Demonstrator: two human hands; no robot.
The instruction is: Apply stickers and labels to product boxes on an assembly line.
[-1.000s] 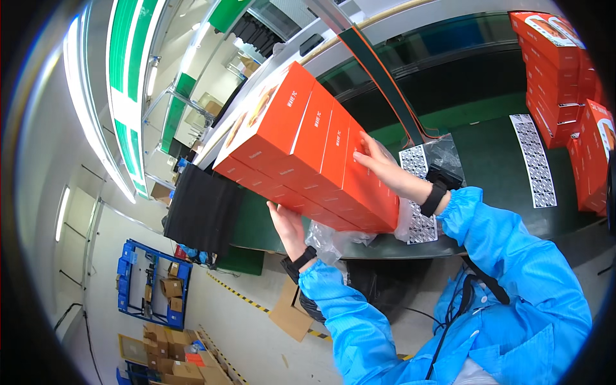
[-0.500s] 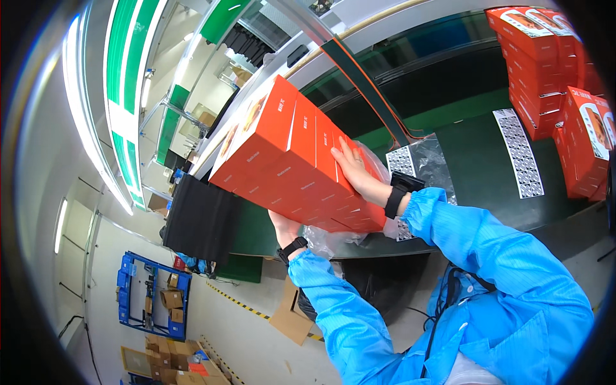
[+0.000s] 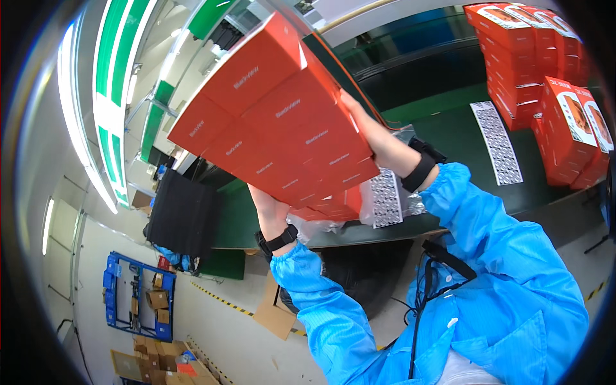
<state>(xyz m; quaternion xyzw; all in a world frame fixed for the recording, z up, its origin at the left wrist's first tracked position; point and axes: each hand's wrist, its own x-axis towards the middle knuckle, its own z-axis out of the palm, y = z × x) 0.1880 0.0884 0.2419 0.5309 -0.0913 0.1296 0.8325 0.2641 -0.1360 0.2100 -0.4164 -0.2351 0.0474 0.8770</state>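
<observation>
Green tabletop (image 3: 449, 138), factory floor beyond its edge.
Both hands, left hand (image 3: 269, 208) and right hand (image 3: 369, 131), pressed flat, clamped a bundle of orange boxes (image 3: 276, 122) above it.

Bright blue smock sleeves with gathered cuffs cover both forearms; a black band circles each wrist, left (image 3: 283, 238) and right (image 3: 420, 172). A black cable (image 3: 420, 301) runs down the chest.

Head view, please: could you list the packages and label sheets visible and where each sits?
Bundle of red boxes: raised between left hand and right hand, flat orange-red cartons.
Stacked red boxes: upper right on the green table.
Label sheet: long white strip, dotted.
Cardboard boxes: floor, lower left, brown.
</observation>
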